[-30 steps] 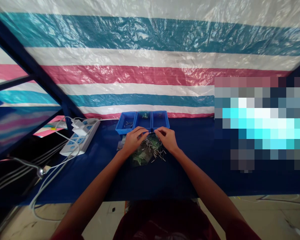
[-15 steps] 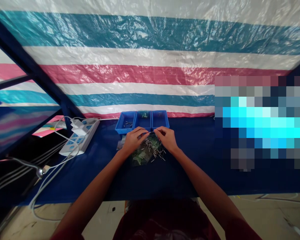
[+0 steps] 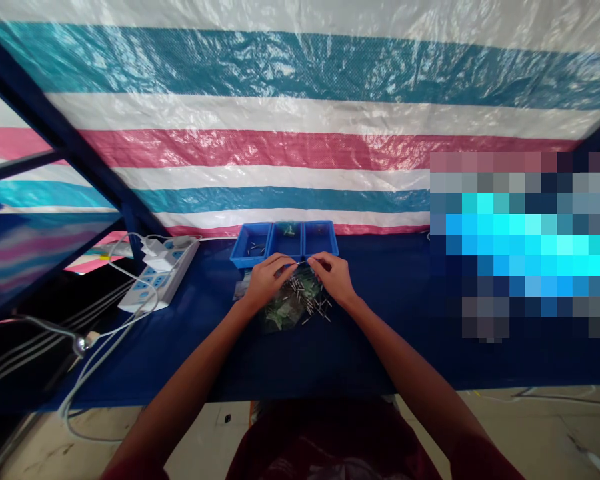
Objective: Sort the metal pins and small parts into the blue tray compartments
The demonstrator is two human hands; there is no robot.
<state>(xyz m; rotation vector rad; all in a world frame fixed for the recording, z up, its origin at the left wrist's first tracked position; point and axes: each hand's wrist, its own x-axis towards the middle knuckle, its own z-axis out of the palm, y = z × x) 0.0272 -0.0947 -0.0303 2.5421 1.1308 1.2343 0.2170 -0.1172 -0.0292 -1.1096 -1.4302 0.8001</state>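
My left hand (image 3: 271, 277) and my right hand (image 3: 334, 275) face each other just in front of the blue bins, fingertips pinched. Between them runs a thin, pale, rod-like piece (image 3: 302, 262), gripped at both ends; it is too small to name exactly. Below the hands lies a loose pile of short metal pins (image 3: 316, 305), dark and silvery. Clear plastic bags (image 3: 283, 313) with green parts or print lie under and beside the pins. Behind my fingers stand three joined blue bins; the left bin (image 3: 236, 257) holds a few pins and the middle bin (image 3: 286, 248) some green pieces.
A white power strip (image 3: 167, 283) with plugs and cables lies on the left of the dark blue table (image 3: 305, 367). The right bin (image 3: 334, 243) has small bits in it. A striped plastic sheet (image 3: 280, 147) hangs behind. Pixelation hides the area at the right.
Both hands stay almost in place, still pinching the thin piece; only the fingertips have shifted very slightly. The pile and bins look the same.
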